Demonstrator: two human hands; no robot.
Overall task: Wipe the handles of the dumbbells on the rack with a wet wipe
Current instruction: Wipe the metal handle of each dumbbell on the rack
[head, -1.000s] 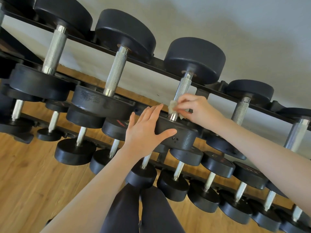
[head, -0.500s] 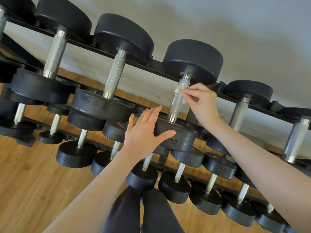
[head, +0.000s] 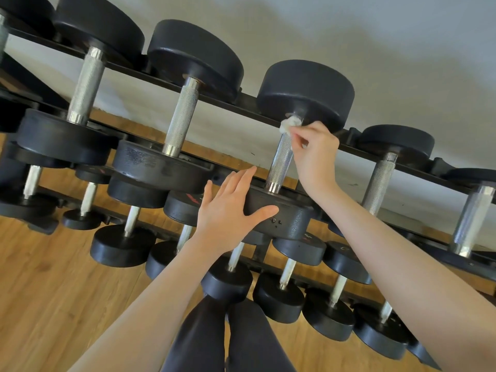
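At the far end of the third dumbbell's handle (head: 280, 159), top tier of the rack (head: 252, 99): right hand (head: 315, 157) pinches a crumpled wet wipe (head: 290, 125) between thumb and fingertips, pressed on the knurled steel right where the handle meets the far weight head (head: 306, 93). The other fingers are curled in behind the pinch. Left hand (head: 228, 210) lies flat on the near head (head: 281, 213) of that same dumbbell, fingers straight and slightly spread, thumb splayed out along the head's face; nothing gripped.

Left of that handle on the same tier: two bigger dumbbells with bare knurled handles (head: 181, 116). Right of it: two more, handles also bare. Below it: a lower tier of smaller dumbbells (head: 295, 280) with short pale handles. Under the rack is a wooden plank floor (head: 53, 304); behind it a plain pale wall (head: 375, 44). The person's dark-clad legs (head: 230, 336) show directly below the near head, at the bottom edge.
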